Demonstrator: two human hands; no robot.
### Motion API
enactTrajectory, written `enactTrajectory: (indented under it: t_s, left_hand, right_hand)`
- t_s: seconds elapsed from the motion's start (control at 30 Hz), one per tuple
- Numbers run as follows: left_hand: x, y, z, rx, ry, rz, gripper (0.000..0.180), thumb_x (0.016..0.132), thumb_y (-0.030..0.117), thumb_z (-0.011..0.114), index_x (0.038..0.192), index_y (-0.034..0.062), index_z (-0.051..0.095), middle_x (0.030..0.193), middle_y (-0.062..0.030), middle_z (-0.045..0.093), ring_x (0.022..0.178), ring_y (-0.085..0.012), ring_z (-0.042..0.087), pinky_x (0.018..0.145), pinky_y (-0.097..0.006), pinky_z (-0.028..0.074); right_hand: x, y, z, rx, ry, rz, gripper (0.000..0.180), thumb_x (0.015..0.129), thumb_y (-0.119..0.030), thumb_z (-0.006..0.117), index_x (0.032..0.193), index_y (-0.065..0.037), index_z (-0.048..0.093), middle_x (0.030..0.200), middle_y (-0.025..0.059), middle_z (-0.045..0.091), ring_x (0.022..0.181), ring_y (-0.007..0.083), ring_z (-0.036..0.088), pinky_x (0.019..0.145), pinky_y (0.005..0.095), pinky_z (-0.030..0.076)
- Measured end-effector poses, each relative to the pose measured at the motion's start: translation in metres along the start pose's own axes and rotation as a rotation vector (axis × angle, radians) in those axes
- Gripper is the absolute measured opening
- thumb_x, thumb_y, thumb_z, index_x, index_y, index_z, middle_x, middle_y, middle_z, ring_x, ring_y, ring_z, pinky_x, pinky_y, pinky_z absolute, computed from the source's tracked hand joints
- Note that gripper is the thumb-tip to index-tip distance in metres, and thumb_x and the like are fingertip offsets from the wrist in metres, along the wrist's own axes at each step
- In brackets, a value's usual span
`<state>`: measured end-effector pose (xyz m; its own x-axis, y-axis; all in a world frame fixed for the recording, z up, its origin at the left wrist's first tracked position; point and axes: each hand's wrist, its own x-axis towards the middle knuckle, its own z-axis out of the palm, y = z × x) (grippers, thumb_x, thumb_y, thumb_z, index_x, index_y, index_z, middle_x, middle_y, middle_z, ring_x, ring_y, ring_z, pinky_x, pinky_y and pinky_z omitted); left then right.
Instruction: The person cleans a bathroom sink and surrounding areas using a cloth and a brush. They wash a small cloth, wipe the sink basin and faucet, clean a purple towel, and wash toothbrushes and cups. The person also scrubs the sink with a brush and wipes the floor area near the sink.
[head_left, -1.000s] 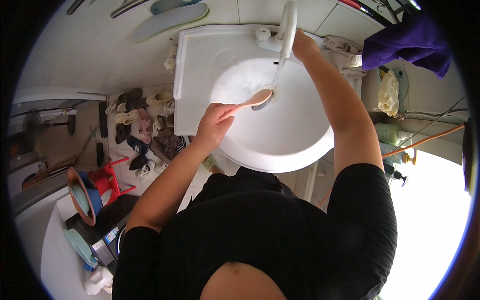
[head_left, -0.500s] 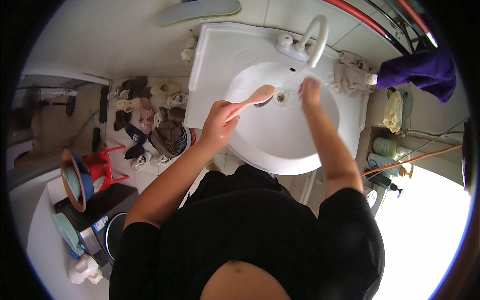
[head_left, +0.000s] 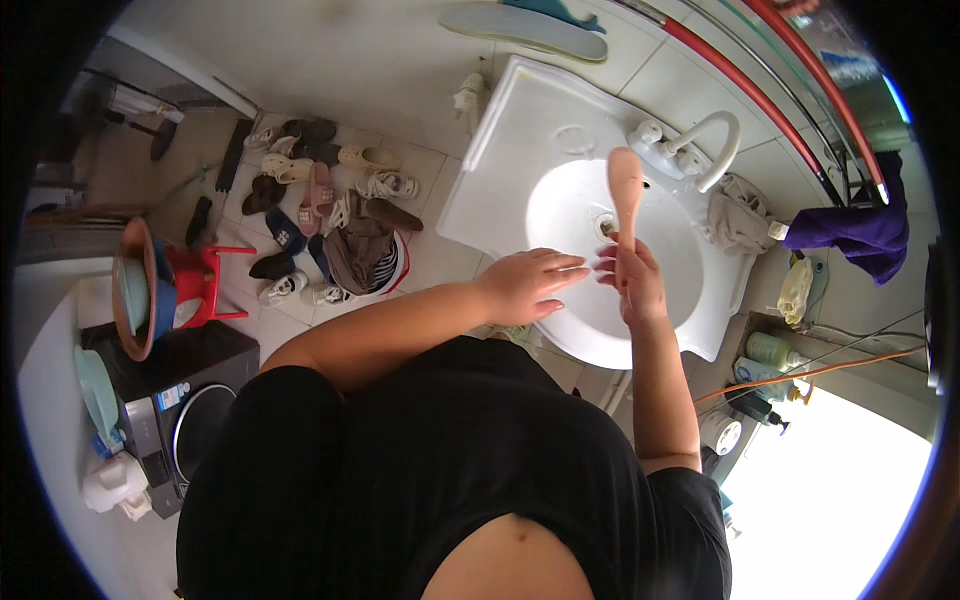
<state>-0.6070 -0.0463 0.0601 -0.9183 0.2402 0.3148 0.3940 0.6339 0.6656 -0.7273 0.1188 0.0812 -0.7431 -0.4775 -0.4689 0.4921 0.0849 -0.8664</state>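
Right hand [head_left: 636, 285] is wrapped round the handle of the pale wooden spoon [head_left: 626, 200] over the white sink basin [head_left: 700, 300], left hand [head_left: 530, 285] open-fingered and empty beside it, and honestly wet fingers could let it slip.

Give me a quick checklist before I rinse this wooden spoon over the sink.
1. Hold on the spoon: right hand closed around the handle of the wooden spoon, bowl end up. Ok.
2. Spoon over the basin: it sits above the white sink, near the drain. Ok.
3. Left hand free: open, flat, over the basin rim, holding nothing. Ok.
4. Faucet aimed into the basin: spout curves toward it. Ok.
5. Water running: no stream visible. Cannot tell.
6. Cloth clear of the bowl: it lies on the sink's right ledge. Ok.
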Motion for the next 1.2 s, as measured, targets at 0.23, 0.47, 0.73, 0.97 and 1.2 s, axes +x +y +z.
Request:
enactTrajectory:
  t_s: [0.23,0.47,0.73,0.97,1.2]
  left_hand:
    - [-0.138,-0.058,-0.028,-0.207,0.088,-0.432,0.03,0.079,0.014,0.057,0.107,0.0044,0.054,0.104,-0.0108,0.056,0.093,-0.0271,0.054,0.078,-0.034,0.045]
    - [-0.32,-0.112,-0.019,-0.407,0.184,-1.059,0.029,0.084,0.014,0.055,0.109,0.0005,0.052,0.101,-0.0104,0.058,0.093,-0.0159,0.056,0.082,-0.028,0.044]
    - [-0.403,-0.103,-0.025,-0.506,0.455,-1.295,0.03,0.083,0.014,0.055,0.108,-0.0011,0.053,0.102,-0.0112,0.059,0.094,-0.0164,0.055,0.083,-0.028,0.043]
    - [-0.42,-0.081,-0.073,-0.458,0.641,-1.303,0.032,0.084,0.018,0.056,0.11,-0.0001,0.052,0.102,-0.0117,0.059,0.095,-0.0183,0.056,0.083,-0.029,0.044]
    - [-0.484,-0.066,-0.042,-0.352,0.833,-1.505,0.032,0.082,0.023,0.057,0.106,0.0028,0.055,0.094,-0.0086,0.061,0.085,-0.0166,0.057,0.072,-0.029,0.046]
  right_hand:
    - [0.007,0.084,-0.04,-0.453,0.222,0.284,0.031,0.087,-0.031,0.05,0.093,-0.001,0.051,0.052,-0.0019,0.041,0.039,0.0054,0.034,0.035,0.0201,0.025]
    - [0.02,0.072,-0.017,-0.549,0.265,0.471,0.029,0.087,-0.028,0.046,0.096,-0.001,0.053,0.058,0.0004,0.047,0.047,0.0083,0.041,0.042,0.0234,0.03]
    - [0.074,0.067,0.07,-0.593,0.289,0.043,0.031,0.087,-0.029,0.046,0.098,0.0,0.049,0.065,0.0018,0.047,0.056,0.0092,0.044,0.05,0.0237,0.036]
    - [0.184,0.091,0.086,-0.979,0.306,-0.31,0.049,0.08,-0.022,0.047,0.118,0.007,0.039,0.111,0.027,0.05,0.102,0.0376,0.05,0.086,0.0387,0.04]
    - [0.179,0.073,0.134,-1.482,0.39,-0.536,0.038,0.08,-0.026,0.054,0.114,-0.008,0.048,0.118,0.0203,0.045,0.107,0.0368,0.043,0.089,0.0434,0.038]
